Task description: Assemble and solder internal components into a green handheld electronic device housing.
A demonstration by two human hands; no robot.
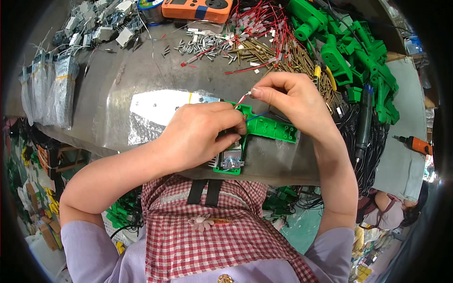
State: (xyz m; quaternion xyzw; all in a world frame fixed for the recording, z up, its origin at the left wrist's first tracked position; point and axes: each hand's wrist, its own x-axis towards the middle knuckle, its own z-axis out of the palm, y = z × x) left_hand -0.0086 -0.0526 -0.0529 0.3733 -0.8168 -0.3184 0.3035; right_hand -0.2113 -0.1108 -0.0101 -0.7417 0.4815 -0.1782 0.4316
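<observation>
Head view: two hands work on a green plastic housing (264, 127) at the table's (141, 75) near edge.
Left hand (200, 134) clamps the housing's middle; right hand (288, 99) pinches a red wire (240, 100) between fingertips just above it, green parts (358, 56) heaped behind.

The person wears a lilac top with short sleeves (87, 250) that end above the elbows, leaving both forearms bare. Over it lies a red and white checked apron (188, 240), its bib reaching up to the table edge. Two black straps (206, 191) run side by side down the top of the bib. Below them sits a small pale pink fabric flower (200, 221). A little gold ornament (225, 278) shows near the lower edge. The fingernails (256, 92) are short and unpainted.
</observation>
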